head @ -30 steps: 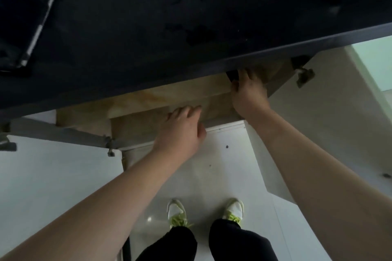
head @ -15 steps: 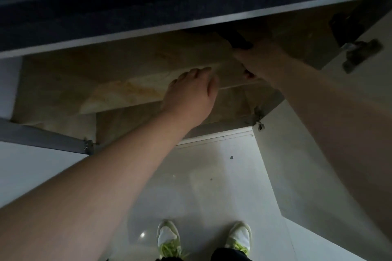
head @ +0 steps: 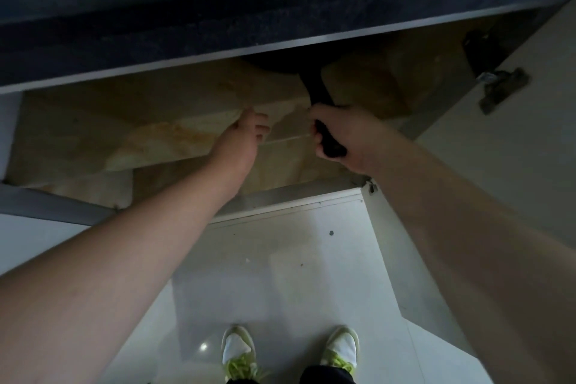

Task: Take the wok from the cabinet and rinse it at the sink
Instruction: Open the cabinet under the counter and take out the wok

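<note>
Wok [head: 282, 64] mostly hidden under dark countertop [head: 218, 9] edge, only lower rim and black handle [head: 318, 93] showing (cabinet interior dim). Right hand [head: 346, 137] fist-wrapped on handle end, forearm reaching up from lower right. Left hand [head: 241, 142] just left of handle, fingers loosely extended, holding nothing, over cabinet shelf [head: 174, 140]. Cabinet door [head: 511, 140] swung wide, right of wok.

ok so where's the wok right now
In the head view, the wok sits upper centre inside the open cabinet, mostly hidden under the countertop edge, its black handle gripped by the right hand.
</note>
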### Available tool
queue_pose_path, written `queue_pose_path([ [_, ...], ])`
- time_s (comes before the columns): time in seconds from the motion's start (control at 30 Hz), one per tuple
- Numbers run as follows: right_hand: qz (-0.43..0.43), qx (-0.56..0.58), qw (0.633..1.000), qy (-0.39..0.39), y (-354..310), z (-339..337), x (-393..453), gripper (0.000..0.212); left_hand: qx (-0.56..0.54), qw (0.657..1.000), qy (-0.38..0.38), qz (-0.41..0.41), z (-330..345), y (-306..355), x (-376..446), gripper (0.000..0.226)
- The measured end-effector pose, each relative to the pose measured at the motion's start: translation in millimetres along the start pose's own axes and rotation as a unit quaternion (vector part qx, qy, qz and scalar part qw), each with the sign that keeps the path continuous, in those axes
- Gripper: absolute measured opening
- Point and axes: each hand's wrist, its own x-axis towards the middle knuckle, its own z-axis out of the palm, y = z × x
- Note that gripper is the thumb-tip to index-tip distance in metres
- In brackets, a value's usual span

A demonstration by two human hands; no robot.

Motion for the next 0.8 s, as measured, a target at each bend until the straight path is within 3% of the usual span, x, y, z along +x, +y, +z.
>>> queue_pose_path([
  [0.23, 0.090, 0.100, 0.987, -0.086, 31, 9, -31, 0.010, -0.133, 0.982, -0.051, -0.123, 12, 2, -16, 0.060],
  [0.43, 0.059, 0.084, 0.995, 0.015, 41, 20, -36, 0.015, -0.119, 0.980, -0.049, -0.152, 5, 3, -19, 0.062],
  [0.67, 0.077, 0.040, 0.996, 0.016, 69, 19, -81, 0.016, -0.166, 0.952, -0.132, -0.221, 19, 13, -34, 0.060],
  [0.8, 0.065, 0.009, 0.998, 0.017, 93, 13, -120, 0.016, -0.187, 0.918, -0.208, -0.280, 29, 15, -58, 0.040],
])
